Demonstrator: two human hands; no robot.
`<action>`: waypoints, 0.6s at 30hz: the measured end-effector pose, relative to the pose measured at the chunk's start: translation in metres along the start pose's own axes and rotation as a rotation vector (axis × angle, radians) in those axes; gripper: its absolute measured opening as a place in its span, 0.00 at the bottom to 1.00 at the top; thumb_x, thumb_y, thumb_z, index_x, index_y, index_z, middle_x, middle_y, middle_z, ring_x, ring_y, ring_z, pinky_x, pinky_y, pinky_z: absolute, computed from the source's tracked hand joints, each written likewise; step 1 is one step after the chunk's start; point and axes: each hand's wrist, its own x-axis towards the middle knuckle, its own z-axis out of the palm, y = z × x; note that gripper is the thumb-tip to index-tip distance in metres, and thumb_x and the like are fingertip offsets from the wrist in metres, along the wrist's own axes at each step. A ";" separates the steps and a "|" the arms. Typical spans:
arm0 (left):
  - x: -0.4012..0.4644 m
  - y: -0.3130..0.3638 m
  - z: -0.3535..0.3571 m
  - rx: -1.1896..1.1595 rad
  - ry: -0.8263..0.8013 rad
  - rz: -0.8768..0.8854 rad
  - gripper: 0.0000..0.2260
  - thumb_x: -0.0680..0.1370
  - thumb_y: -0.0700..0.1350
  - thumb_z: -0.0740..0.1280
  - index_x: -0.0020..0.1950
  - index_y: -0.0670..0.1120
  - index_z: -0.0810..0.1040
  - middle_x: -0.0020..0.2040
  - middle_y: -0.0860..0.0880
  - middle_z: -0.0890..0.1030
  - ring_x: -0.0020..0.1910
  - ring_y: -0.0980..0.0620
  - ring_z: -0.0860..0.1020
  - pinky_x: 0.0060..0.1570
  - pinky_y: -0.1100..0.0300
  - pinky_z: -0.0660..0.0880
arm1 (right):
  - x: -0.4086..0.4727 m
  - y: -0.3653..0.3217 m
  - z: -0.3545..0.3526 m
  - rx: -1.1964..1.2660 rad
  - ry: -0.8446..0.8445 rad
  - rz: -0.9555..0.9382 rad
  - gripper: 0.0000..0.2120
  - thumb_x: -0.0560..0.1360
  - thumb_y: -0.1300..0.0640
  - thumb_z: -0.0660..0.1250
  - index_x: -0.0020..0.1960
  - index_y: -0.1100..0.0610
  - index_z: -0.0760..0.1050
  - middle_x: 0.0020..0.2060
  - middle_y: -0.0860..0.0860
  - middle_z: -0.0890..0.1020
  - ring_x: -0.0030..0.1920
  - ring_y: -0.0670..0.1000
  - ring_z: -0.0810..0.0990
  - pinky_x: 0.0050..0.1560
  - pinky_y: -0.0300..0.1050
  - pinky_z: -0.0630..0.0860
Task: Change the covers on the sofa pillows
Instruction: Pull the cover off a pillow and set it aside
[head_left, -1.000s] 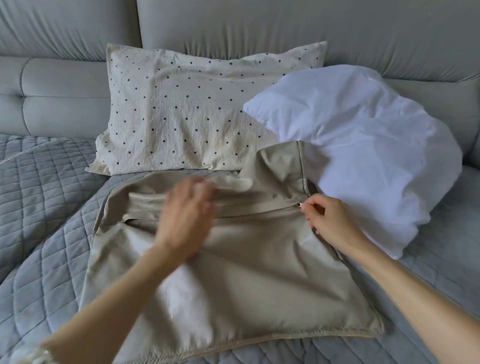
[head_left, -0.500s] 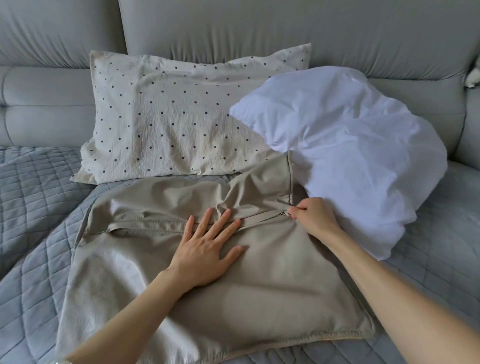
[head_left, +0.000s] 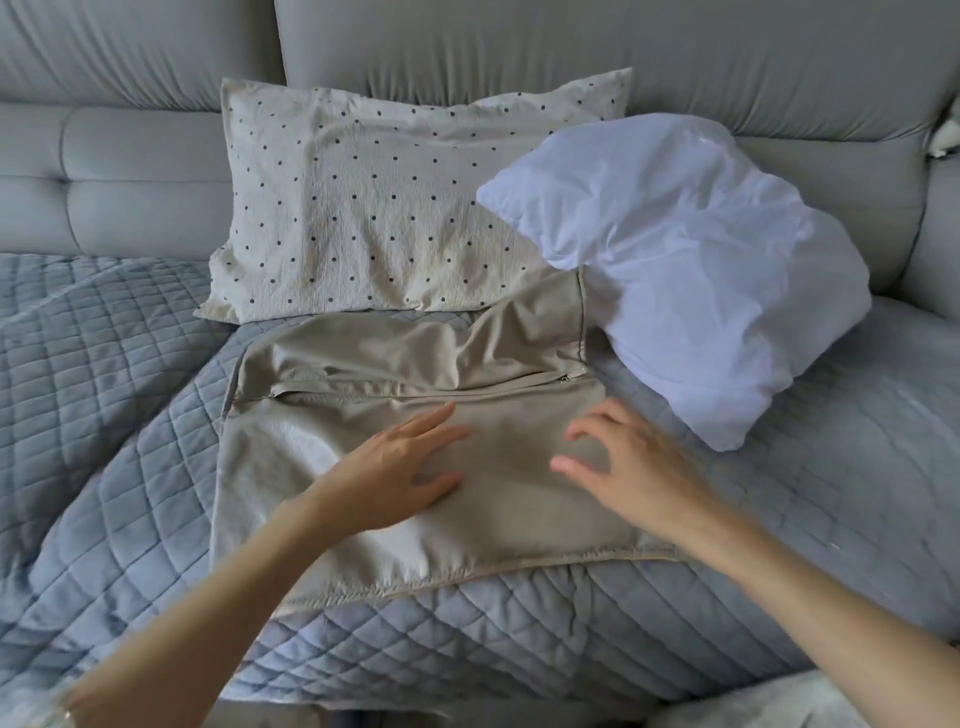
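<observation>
A flat, empty beige pillow cover (head_left: 332, 457) lies on the quilted seat, its zipper (head_left: 563, 378) running across the upper part with the pull at the right end. My left hand (head_left: 400, 467) rests flat on the cover's middle, fingers straight. Just right of it, my right hand (head_left: 628, 462) hovers over the cover with fingers spread and loosely curved, holding nothing. A bare white pillow insert (head_left: 691, 260) leans against the sofa back at the right, touching the cover's upper right corner. A dotted cream pillow (head_left: 363, 208) stands behind the cover.
A grey-blue quilted throw (head_left: 104, 389) covers the seat. The grey sofa backrest (head_left: 519, 47) rises behind the pillows. A light fabric edge (head_left: 769, 701) shows at the bottom right.
My right hand has let go of the zipper pull and moved down and left over the cover. My left hand has slid slightly toward me, still flat on the fabric.
</observation>
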 end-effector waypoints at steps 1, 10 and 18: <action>-0.012 0.004 0.000 0.028 0.134 0.039 0.22 0.74 0.63 0.59 0.64 0.56 0.71 0.69 0.55 0.68 0.65 0.57 0.68 0.64 0.52 0.68 | -0.014 -0.009 0.000 -0.027 -0.053 -0.058 0.24 0.71 0.36 0.62 0.60 0.49 0.71 0.55 0.42 0.70 0.58 0.46 0.72 0.55 0.43 0.69; -0.069 0.014 0.026 0.489 0.107 0.107 0.40 0.49 0.55 0.80 0.57 0.56 0.69 0.45 0.52 0.78 0.38 0.53 0.79 0.28 0.60 0.77 | -0.048 0.001 0.020 -0.430 -0.189 -0.266 0.25 0.67 0.51 0.75 0.61 0.52 0.71 0.55 0.49 0.72 0.52 0.50 0.76 0.41 0.44 0.77; -0.075 0.017 -0.064 0.301 0.606 -0.187 0.12 0.77 0.54 0.63 0.42 0.48 0.79 0.39 0.51 0.80 0.38 0.46 0.80 0.27 0.60 0.64 | -0.028 -0.002 -0.052 0.061 0.209 0.079 0.10 0.78 0.54 0.62 0.56 0.52 0.79 0.50 0.49 0.83 0.52 0.53 0.79 0.49 0.46 0.73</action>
